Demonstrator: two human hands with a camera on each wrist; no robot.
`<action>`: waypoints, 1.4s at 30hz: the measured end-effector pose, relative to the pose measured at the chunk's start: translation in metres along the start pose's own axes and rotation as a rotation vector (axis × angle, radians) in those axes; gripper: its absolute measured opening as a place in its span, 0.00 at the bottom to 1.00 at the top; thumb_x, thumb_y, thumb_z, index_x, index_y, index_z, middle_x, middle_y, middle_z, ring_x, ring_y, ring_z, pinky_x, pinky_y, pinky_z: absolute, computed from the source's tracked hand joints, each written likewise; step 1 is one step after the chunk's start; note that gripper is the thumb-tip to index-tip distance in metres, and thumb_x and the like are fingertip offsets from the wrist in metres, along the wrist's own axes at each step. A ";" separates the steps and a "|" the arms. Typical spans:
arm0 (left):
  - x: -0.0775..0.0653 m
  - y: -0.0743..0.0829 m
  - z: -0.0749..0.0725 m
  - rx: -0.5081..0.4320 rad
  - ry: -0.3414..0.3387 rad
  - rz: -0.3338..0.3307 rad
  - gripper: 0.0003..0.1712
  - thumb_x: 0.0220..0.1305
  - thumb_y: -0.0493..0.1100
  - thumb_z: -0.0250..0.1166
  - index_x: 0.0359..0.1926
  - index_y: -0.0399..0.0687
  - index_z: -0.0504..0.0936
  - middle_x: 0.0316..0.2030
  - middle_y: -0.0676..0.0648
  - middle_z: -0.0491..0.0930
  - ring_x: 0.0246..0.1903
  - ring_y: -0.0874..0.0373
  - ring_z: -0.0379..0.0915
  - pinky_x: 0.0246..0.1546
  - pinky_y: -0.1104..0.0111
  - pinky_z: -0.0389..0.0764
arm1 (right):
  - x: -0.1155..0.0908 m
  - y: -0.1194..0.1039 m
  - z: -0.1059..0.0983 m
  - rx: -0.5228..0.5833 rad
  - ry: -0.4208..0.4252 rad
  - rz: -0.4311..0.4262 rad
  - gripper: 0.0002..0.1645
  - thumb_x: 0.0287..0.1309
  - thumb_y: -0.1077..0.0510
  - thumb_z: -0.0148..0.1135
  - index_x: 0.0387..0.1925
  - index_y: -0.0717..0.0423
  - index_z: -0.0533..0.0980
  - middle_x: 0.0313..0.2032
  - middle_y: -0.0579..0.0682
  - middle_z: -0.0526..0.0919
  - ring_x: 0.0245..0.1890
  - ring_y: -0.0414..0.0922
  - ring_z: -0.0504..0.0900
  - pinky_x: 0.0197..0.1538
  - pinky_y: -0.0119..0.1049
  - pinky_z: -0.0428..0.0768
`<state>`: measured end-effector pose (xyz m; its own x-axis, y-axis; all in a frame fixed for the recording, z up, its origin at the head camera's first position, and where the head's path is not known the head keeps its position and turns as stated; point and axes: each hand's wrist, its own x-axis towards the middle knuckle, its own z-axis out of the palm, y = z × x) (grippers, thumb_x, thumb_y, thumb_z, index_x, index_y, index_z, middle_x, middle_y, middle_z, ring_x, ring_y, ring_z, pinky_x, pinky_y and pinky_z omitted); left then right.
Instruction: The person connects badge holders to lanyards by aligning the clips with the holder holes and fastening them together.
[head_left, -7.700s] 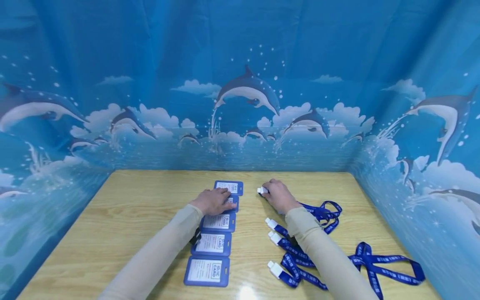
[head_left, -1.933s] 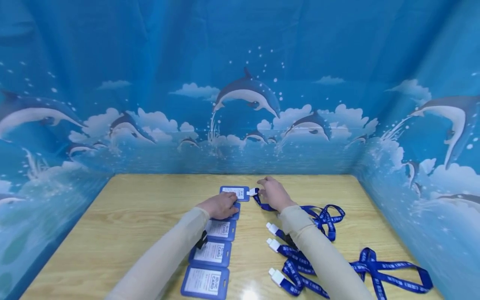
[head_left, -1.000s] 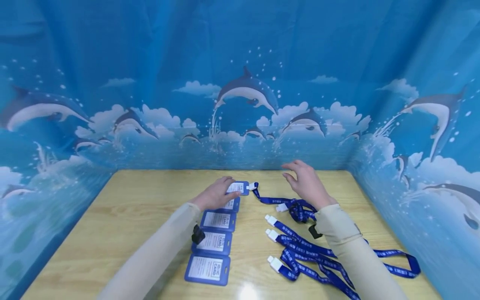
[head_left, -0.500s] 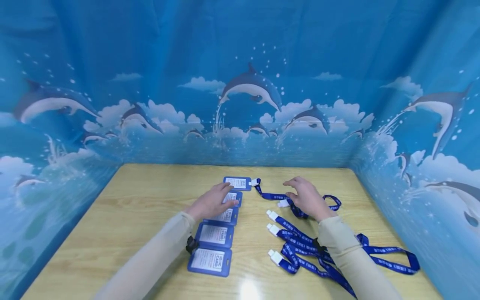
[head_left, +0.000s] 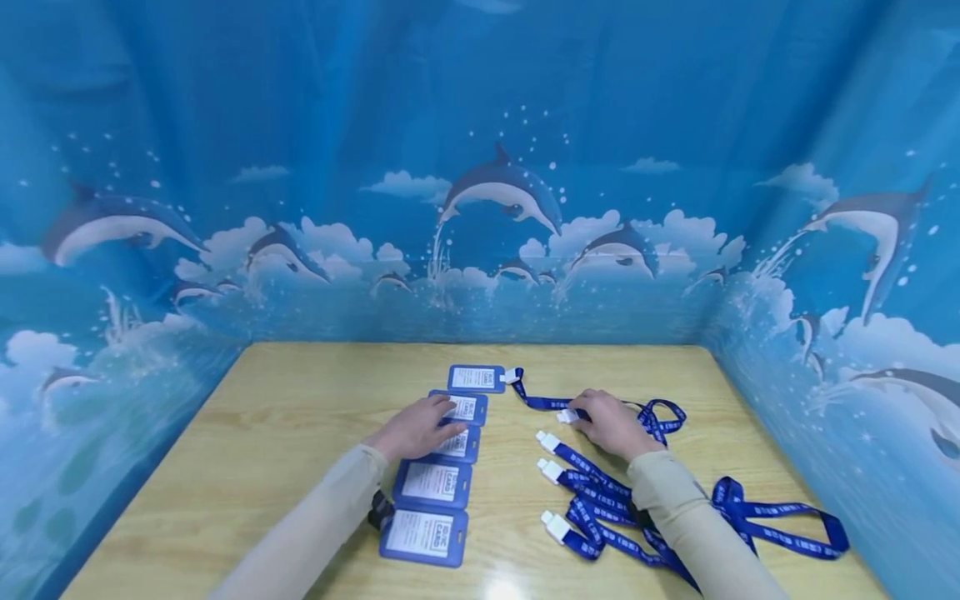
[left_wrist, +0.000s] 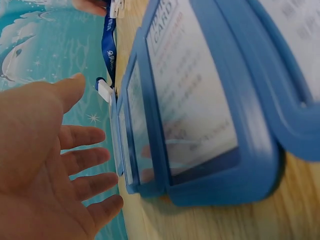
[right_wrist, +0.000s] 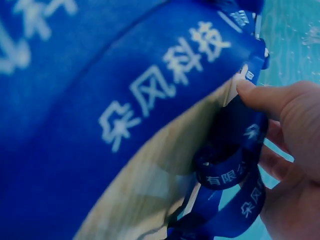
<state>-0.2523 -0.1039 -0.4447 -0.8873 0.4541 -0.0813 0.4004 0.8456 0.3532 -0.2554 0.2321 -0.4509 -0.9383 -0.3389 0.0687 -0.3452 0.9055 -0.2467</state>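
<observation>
My left hand (head_left: 415, 427) reaches over the second badge holder (head_left: 476, 408) and third badge holder (head_left: 467, 444) of a column of blue ID card holders. In the left wrist view its fingers (left_wrist: 85, 160) are spread and relaxed, beside the holders' edges. My right hand (head_left: 613, 425) pinches a blue lanyard close to its white clip (head_left: 567, 416). The right wrist view has the thumb on the lanyard strap (right_wrist: 250, 200), the other fingers partly hidden behind it. At the column's top, a badge holder (head_left: 472, 377) has another lanyard's white clip (head_left: 512, 376) at its slot end.
Two more badge holders (head_left: 433, 482) lie nearer on the wooden table (head_left: 247, 433). Three lanyards with white clips (head_left: 556, 527) lie at right, their straps overlapping under my right forearm. A dolphin-print curtain (head_left: 337, 167) closes in the back and sides.
The first lanyard's clip went from my right hand to the top holder's slot end. My right hand lifted away, then lowered onto the second lanyard's clip. My left hand drew back from the top holder.
</observation>
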 end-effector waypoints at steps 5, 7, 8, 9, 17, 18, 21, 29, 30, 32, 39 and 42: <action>-0.002 -0.001 0.003 -0.019 0.004 -0.025 0.37 0.66 0.63 0.49 0.66 0.43 0.64 0.66 0.41 0.60 0.65 0.44 0.57 0.65 0.51 0.61 | 0.002 -0.002 0.004 -0.044 -0.005 0.010 0.19 0.55 0.56 0.65 0.49 0.54 0.78 0.43 0.50 0.79 0.43 0.47 0.78 0.48 0.45 0.79; -0.002 -0.001 0.002 -0.012 0.002 -0.027 0.37 0.66 0.63 0.49 0.66 0.44 0.64 0.66 0.41 0.60 0.65 0.44 0.57 0.65 0.51 0.61 | 0.003 -0.003 0.004 -0.049 -0.005 0.019 0.19 0.55 0.56 0.65 0.49 0.54 0.78 0.41 0.49 0.78 0.42 0.46 0.77 0.47 0.44 0.79; -0.002 -0.001 0.002 -0.007 -0.002 -0.029 0.37 0.66 0.63 0.49 0.67 0.44 0.63 0.67 0.41 0.60 0.65 0.44 0.57 0.65 0.51 0.61 | 0.003 -0.003 0.004 -0.051 -0.008 0.025 0.18 0.55 0.56 0.65 0.49 0.54 0.78 0.41 0.48 0.77 0.41 0.46 0.77 0.47 0.43 0.79; -0.002 0.000 0.002 -0.006 -0.003 -0.031 0.37 0.66 0.64 0.49 0.67 0.45 0.63 0.67 0.41 0.60 0.65 0.44 0.56 0.65 0.51 0.61 | 0.004 -0.003 0.005 -0.048 -0.010 0.028 0.18 0.55 0.56 0.65 0.48 0.54 0.79 0.41 0.48 0.77 0.42 0.46 0.77 0.48 0.44 0.78; 0.000 -0.002 -0.001 0.005 -0.012 -0.024 0.38 0.66 0.64 0.48 0.67 0.45 0.62 0.67 0.41 0.59 0.66 0.44 0.55 0.65 0.51 0.59 | 0.007 -0.012 -0.005 -0.004 0.088 -0.006 0.19 0.59 0.51 0.61 0.50 0.52 0.76 0.48 0.50 0.80 0.50 0.51 0.77 0.55 0.54 0.70; 0.000 -0.002 -0.001 0.011 -0.011 -0.023 0.38 0.66 0.64 0.48 0.67 0.45 0.62 0.67 0.41 0.59 0.66 0.44 0.55 0.66 0.51 0.59 | 0.008 -0.014 -0.008 0.005 0.115 -0.020 0.19 0.59 0.51 0.60 0.51 0.52 0.76 0.47 0.50 0.80 0.49 0.50 0.77 0.54 0.54 0.71; 0.001 -0.004 -0.001 0.025 -0.010 -0.016 0.38 0.66 0.64 0.48 0.67 0.46 0.62 0.67 0.41 0.59 0.66 0.44 0.55 0.65 0.51 0.60 | 0.014 -0.023 -0.016 0.008 0.183 -0.072 0.19 0.60 0.49 0.59 0.51 0.53 0.76 0.45 0.49 0.80 0.45 0.48 0.78 0.51 0.51 0.73; 0.004 -0.006 0.000 0.005 -0.034 -0.010 0.35 0.67 0.64 0.46 0.68 0.51 0.63 0.69 0.42 0.55 0.67 0.43 0.53 0.66 0.50 0.58 | 0.028 -0.044 -0.015 0.053 0.156 -0.132 0.18 0.60 0.51 0.60 0.50 0.54 0.77 0.41 0.46 0.79 0.39 0.43 0.79 0.47 0.42 0.78; 0.004 -0.006 0.001 0.006 -0.038 -0.008 0.35 0.67 0.64 0.46 0.67 0.51 0.63 0.69 0.41 0.55 0.67 0.43 0.52 0.66 0.51 0.58 | 0.029 -0.046 -0.012 0.058 0.144 -0.134 0.19 0.59 0.51 0.60 0.50 0.55 0.77 0.40 0.46 0.79 0.39 0.42 0.78 0.47 0.41 0.78; 0.003 -0.007 0.003 0.009 -0.044 -0.003 0.35 0.67 0.64 0.46 0.67 0.52 0.64 0.69 0.41 0.55 0.67 0.43 0.52 0.66 0.51 0.58 | 0.031 -0.049 -0.006 0.068 0.123 -0.134 0.18 0.58 0.52 0.61 0.49 0.55 0.78 0.39 0.46 0.78 0.39 0.41 0.78 0.45 0.38 0.79; 0.002 -0.007 0.007 0.059 -0.069 -0.006 0.33 0.66 0.66 0.46 0.66 0.59 0.65 0.69 0.44 0.56 0.68 0.40 0.49 0.65 0.46 0.56 | 0.039 -0.061 0.008 0.056 0.061 -0.077 0.20 0.55 0.50 0.64 0.49 0.54 0.78 0.36 0.44 0.78 0.37 0.40 0.77 0.44 0.36 0.79; 0.002 -0.005 0.007 0.089 -0.095 -0.019 0.33 0.65 0.68 0.44 0.67 0.63 0.63 0.70 0.46 0.54 0.69 0.40 0.45 0.65 0.45 0.55 | 0.042 -0.063 0.010 0.061 0.044 -0.048 0.22 0.55 0.50 0.64 0.50 0.55 0.78 0.37 0.45 0.78 0.37 0.40 0.77 0.43 0.36 0.79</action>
<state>-0.2543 -0.1057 -0.4531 -0.8711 0.4583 -0.1766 0.4057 0.8741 0.2670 -0.2725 0.1579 -0.4424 -0.9212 -0.3690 0.1236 -0.3891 0.8709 -0.3003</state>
